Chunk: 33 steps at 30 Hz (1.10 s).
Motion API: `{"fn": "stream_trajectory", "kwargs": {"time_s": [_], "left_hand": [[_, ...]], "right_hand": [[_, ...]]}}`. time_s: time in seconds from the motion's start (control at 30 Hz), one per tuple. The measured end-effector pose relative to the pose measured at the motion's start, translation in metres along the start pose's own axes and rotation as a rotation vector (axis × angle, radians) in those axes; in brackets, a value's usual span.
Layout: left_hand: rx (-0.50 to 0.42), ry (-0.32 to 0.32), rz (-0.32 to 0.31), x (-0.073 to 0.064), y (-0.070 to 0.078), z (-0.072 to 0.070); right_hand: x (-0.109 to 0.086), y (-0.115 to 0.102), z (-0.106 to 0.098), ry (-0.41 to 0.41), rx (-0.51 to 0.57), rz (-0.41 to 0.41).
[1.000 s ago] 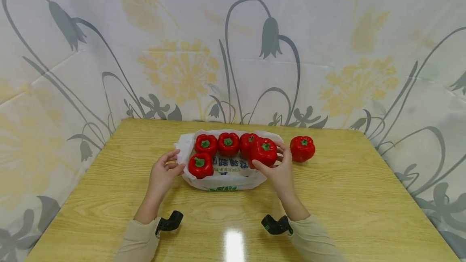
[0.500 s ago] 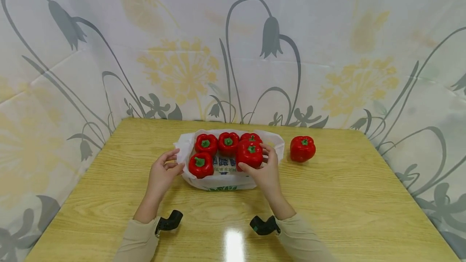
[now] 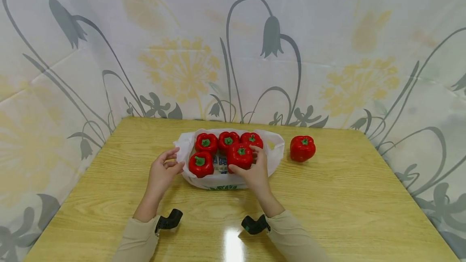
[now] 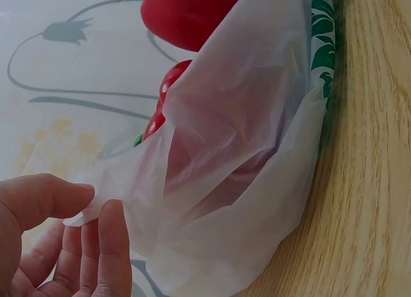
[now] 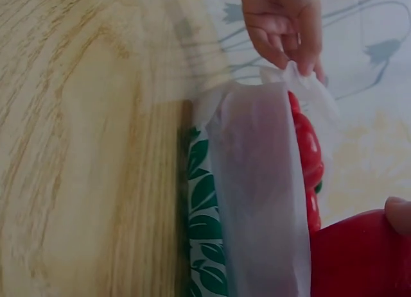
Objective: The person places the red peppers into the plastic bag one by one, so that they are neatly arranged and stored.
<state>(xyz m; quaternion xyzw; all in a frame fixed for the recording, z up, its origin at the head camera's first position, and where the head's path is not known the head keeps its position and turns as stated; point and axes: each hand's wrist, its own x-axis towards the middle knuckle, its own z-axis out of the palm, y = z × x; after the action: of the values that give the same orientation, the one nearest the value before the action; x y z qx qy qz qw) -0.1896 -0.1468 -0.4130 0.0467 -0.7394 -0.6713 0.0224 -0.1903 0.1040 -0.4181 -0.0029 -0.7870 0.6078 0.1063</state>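
Note:
A white plastic bag (image 3: 218, 182) with green leaf print and dark blue characters lies opened out on the table, its edges raised around several red bell peppers. My left hand (image 3: 164, 172) pinches the bag's left edge between thumb and fingers; the left wrist view shows the thin film (image 4: 90, 210) between them. My right hand (image 3: 255, 171) grips a red bell pepper (image 3: 239, 157) over the bag's front middle. Behind it sit peppers in a back row, one being the back right pepper (image 3: 251, 139). Another pepper (image 3: 201, 164) is at the bag's front left.
One more red bell pepper (image 3: 302, 148) stands on the wooden table (image 3: 349, 197) to the right of the bag. A flower-patterned cloth (image 3: 233, 51) hangs behind the table and along both sides. Black wrist devices (image 3: 171, 219) are strapped to both forearms.
My right hand has carried its bell pepper leftward and slightly toward me, from the bag's right side to its front middle. The left hand stays at the bag's left edge.

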Motion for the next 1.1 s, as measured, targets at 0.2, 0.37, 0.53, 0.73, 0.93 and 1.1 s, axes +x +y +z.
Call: {"fn": "stream_trajectory", "kwargs": {"time_s": [0.2,0.37,0.53,0.73,0.93,1.1], "left_hand": [[0.001,0.003,-0.001,0.001,0.0,0.0],[-0.002,0.002,-0.004,0.0,0.001,-0.001],[-0.007,0.005,0.002,0.001,0.0,0.0],[-0.006,0.012,0.01,0.001,-0.001,0.0],[-0.007,0.011,0.007,0.001,-0.001,0.0],[-0.004,0.013,0.006,0.001,0.0,0.0]], "right_hand": [[0.0,0.004,0.009,-0.006,-0.034,-0.014],[0.0,0.005,0.017,0.01,-0.102,-0.024],[0.001,0.01,0.024,0.016,-0.139,-0.055],[0.001,0.014,0.027,0.016,-0.179,-0.079],[0.001,0.012,0.026,-0.039,-0.158,-0.097],[0.001,0.013,0.022,-0.122,-0.095,-0.099]]}}
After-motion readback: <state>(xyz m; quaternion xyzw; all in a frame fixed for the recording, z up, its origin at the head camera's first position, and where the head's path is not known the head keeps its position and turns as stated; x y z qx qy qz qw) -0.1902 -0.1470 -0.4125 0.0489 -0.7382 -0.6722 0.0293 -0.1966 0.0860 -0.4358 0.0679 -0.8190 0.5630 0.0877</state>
